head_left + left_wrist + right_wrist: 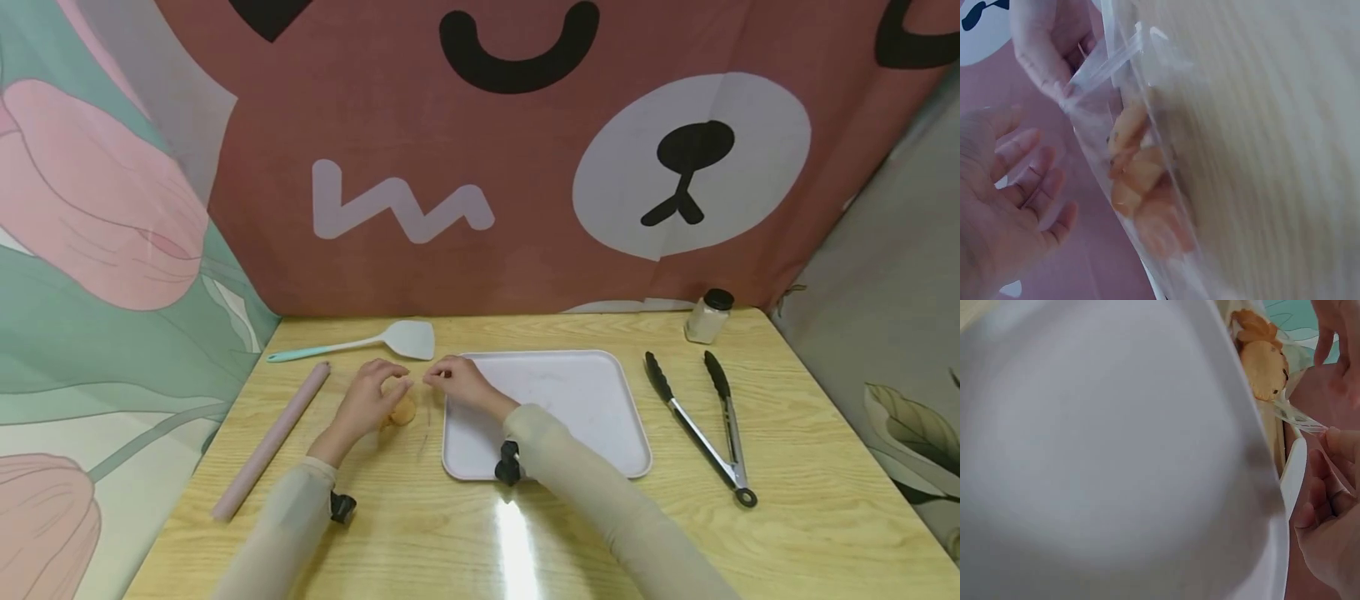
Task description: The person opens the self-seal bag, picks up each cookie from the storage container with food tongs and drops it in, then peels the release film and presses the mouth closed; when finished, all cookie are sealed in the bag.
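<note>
A clear plastic bag (1210, 275) with several tan-orange, scalloped, cookie-like pieces (1263, 369) inside lies left of the white tray (555, 400). Between thumb and fingertips, my right hand (463, 380) pinches a drawn-up corner of the bag; this grip also shows in the right wrist view, right hand (1335, 506). My left hand (369, 398) hovers over the bag's left side in the head view, partly covering the pieces. Its fingers (1035, 169) are spread and relaxed in the left wrist view, apart from the plastic, with nothing held.
A pink rolling pin (272, 442) lies at the left, and a white spatula (410, 340) with a mint handle lies behind the hands. Black-tipped tongs (705, 433) rest spread right of the tray. A black-lidded jar (708, 317) stands at the back right, near the fabric backdrop (525, 275).
</note>
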Action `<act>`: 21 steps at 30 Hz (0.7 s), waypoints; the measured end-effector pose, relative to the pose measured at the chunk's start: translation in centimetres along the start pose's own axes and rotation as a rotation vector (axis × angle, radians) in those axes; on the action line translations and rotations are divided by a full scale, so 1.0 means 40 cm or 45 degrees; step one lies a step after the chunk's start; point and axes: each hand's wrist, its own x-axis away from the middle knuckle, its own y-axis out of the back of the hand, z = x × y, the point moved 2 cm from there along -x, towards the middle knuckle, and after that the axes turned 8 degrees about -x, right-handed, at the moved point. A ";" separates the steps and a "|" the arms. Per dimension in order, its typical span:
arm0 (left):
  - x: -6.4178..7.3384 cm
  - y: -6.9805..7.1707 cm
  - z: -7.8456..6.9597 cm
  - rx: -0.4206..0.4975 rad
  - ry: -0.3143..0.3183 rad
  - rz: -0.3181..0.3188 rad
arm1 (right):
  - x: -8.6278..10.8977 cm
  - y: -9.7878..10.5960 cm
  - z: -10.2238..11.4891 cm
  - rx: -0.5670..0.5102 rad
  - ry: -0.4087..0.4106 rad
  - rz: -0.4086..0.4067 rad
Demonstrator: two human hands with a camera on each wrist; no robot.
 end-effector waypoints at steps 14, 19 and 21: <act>-0.056 -0.038 -0.024 -0.060 0.066 0.145 | -0.012 0.001 0.016 -0.104 -0.046 -0.017; -0.065 -0.039 -0.023 -0.050 0.089 0.117 | -0.010 0.001 0.019 -0.135 -0.050 -0.023; -0.066 -0.038 -0.022 -0.049 0.092 0.120 | -0.010 0.000 0.019 -0.157 -0.061 -0.021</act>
